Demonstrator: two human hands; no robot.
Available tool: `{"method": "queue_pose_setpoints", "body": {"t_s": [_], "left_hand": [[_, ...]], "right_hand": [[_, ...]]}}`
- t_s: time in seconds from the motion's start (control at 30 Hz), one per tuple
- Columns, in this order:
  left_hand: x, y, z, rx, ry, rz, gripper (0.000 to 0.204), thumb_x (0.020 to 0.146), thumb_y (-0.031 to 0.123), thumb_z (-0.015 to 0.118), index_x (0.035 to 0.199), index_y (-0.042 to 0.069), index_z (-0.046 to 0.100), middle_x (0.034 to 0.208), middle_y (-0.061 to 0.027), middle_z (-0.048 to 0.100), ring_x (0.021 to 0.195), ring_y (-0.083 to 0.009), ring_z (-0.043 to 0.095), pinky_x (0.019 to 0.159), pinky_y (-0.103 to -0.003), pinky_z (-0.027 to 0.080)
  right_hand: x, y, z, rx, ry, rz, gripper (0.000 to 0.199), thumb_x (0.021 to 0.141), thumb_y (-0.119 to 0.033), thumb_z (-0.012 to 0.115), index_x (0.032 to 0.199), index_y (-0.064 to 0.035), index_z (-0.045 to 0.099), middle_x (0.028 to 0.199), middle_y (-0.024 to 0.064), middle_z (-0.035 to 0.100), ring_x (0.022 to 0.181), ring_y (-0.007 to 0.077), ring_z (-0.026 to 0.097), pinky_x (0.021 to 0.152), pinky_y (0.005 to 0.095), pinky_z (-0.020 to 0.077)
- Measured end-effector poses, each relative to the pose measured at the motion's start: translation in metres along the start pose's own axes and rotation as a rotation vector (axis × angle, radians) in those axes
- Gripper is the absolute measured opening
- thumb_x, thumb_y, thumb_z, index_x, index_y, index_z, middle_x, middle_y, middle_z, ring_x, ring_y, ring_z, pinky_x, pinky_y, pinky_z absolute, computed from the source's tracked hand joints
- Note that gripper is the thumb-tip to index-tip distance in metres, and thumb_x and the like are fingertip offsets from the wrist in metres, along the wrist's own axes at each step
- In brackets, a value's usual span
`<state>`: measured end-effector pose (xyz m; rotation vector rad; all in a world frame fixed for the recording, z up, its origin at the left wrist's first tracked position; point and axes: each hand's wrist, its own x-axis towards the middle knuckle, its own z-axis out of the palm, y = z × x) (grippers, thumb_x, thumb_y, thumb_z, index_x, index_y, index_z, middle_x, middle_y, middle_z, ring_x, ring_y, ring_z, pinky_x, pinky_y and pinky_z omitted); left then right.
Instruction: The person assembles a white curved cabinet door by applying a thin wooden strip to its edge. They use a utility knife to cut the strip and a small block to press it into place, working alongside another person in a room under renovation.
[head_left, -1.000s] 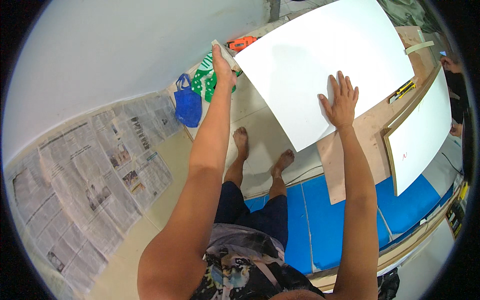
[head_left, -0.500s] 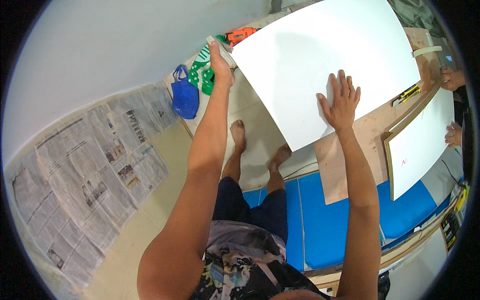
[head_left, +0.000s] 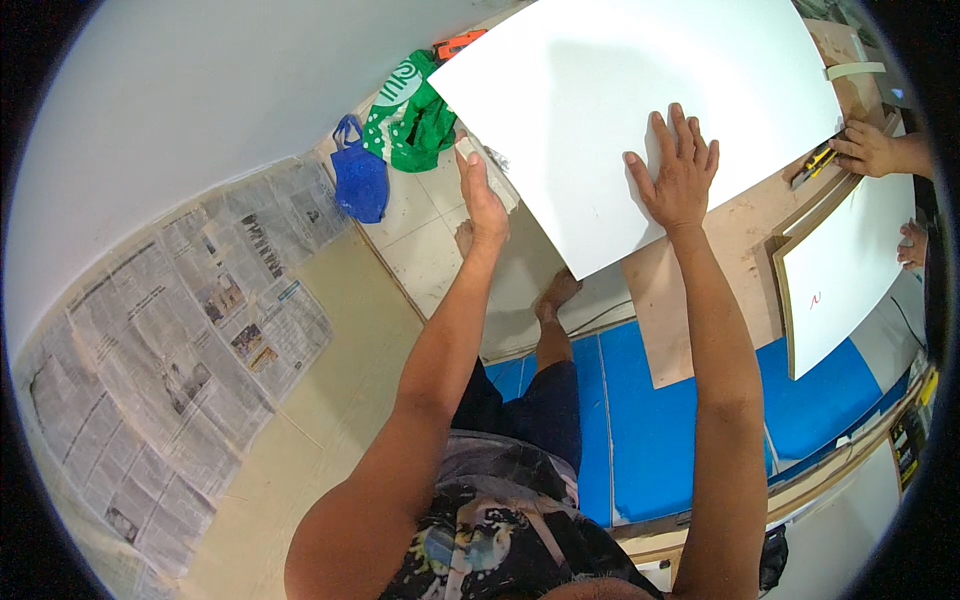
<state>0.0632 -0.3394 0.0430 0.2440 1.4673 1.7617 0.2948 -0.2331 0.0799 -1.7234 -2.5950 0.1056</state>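
A large white board [head_left: 560, 170] lies in front of me, its near corner pointing towards my legs. My left hand [head_left: 487, 210] is closed around a pale, flat rectangular block [head_left: 492, 178], which it holds against the board's left edge. The block's underside and its contact face are hidden, so I cannot tell its exact kind. Flat on the white surface, fingers spread, rests my right hand [head_left: 680, 185]. At the right, a co-worker's hand [head_left: 868, 150] touches a yellow-and-black utility knife [head_left: 815, 163] beside the board.
Under the white board is a brown plywood sheet [head_left: 665, 330]. A smaller white panel [head_left: 840, 290] lies to the right, near the co-worker's other hand [head_left: 912, 245]. Blue sheets [head_left: 650, 440] cover the floor. Green bag [head_left: 415, 135], blue bag [head_left: 358, 180], orange tool [head_left: 458, 45] and newspapers [head_left: 200, 320] lie leftward.
My left hand has slid nearer along the board's left edge with the block. My right hand stays flat on the board. The co-worker's hand has moved in to the knife.
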Motion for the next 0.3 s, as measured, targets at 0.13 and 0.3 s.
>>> {"method": "queue_pose_setpoints", "body": {"t_s": [0.13, 0.3], "left_hand": [[0.059, 0.008, -0.012, -0.105, 0.013, -0.063, 0.053, 0.096, 0.042, 0.044, 0.132, 0.003, 0.044, 0.121, -0.0116, 0.055, 0.112, -0.0242, 0.053, 0.097, -0.036, 0.041], [0.152, 0.037, -0.013, -0.062, 0.014, -0.083, 0.059, 0.091, 0.055, 0.047, 0.118, 0.003, 0.049, 0.102, -0.0105, 0.058, 0.097, -0.0241, 0.057, 0.088, -0.038, 0.046]], "right_hand": [[0.000, 0.000, -0.003, -0.004, -0.006, 0.009, 0.067, 0.088, -0.062, 0.046, 0.142, -0.0229, 0.041, 0.152, 0.0048, 0.030, 0.139, 0.0287, 0.027, 0.113, 0.0569, 0.0116], [0.000, -0.001, -0.002, -0.033, -0.042, 0.013, 0.071, 0.086, -0.065, 0.047, 0.143, -0.0236, 0.039, 0.153, 0.0049, 0.028, 0.141, 0.0278, 0.023, 0.115, 0.0553, 0.0081]]}}
